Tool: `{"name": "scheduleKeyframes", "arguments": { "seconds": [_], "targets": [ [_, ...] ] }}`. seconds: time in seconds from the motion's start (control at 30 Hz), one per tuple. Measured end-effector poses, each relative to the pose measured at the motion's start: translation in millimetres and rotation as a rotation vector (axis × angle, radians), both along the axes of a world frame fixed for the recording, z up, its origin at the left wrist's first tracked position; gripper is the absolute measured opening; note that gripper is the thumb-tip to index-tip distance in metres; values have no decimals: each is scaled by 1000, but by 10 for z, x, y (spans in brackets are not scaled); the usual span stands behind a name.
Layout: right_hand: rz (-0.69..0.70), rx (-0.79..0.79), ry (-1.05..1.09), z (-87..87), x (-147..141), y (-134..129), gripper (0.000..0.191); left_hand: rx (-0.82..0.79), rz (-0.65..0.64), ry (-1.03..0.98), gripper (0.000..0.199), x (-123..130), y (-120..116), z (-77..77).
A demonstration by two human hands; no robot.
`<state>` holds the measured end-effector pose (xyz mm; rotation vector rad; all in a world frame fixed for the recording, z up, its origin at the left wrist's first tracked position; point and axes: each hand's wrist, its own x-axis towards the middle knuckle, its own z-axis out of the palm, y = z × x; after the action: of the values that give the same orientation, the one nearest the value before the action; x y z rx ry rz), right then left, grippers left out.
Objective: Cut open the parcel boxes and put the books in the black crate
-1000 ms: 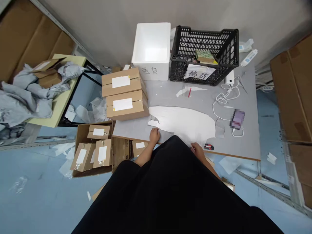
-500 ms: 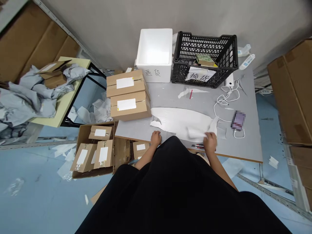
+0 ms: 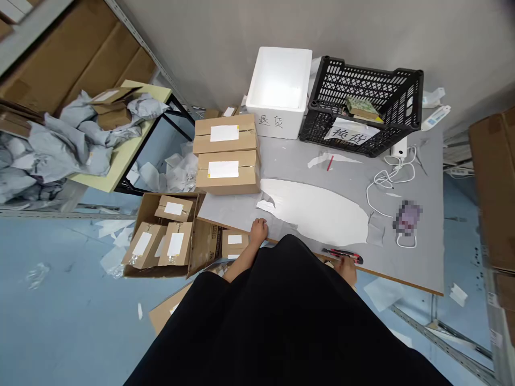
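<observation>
Utility knife (image 3: 344,253) lies at the table's front edge, a bit below & R of frame ctr, just above the R hand (image 3: 346,271) in frame. R fingertips are at the knife's lower side, apparently touching; fingers look bent, but can't tell if they pinch it, since the hand's underside is hidden.

Knife looks slim, red & black, w/ a dark, narrow L end and a thicker R end. Can't tell if the blade is out; too small. Long axis runs roughly L–R, tilting slightly down to the R, approx. parallel to the table edge. Narrow end points L in frame, thick end R.

Just above the knife: white sheet (image 3: 314,209), flat on the grey table (image 3: 406,262), w/ a ragged L end. L hand (image 3: 259,230) rests on the front edge, L of the sheet's lower part, fingers curled in; can't tell if it grips anything.

Upper ctr: white foam box (image 3: 295,126) beside a black plastic crate (image 3: 322,126). L of ctr: two labelled cartons (image 3: 237,185). R side: white cable (image 3: 368,195) running to a blurred purplish item (image 3: 407,217).
</observation>
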<state>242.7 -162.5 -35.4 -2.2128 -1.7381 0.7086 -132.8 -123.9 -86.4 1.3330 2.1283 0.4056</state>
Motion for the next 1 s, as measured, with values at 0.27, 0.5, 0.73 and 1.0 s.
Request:
{"name": "scheduleKeyframes", "arguments": {
  "seconds": [0.27,0.5,0.73,1.0],
  "targets": [
    [340,4,184,-160,-1035,1086,34,69,93,-20,24,-321,-40,101],
    [767,-108,248,-67,-1948,1311,40,116,255,29,32,-478,-71,264],
    [824,-84,351,44,-2511,1703,46,212,451,73,35,-734,-66,522],
    [522,-10,604,308,-3197,2289,52,459,669,72,33,-1889,109,866]
  ]
}}
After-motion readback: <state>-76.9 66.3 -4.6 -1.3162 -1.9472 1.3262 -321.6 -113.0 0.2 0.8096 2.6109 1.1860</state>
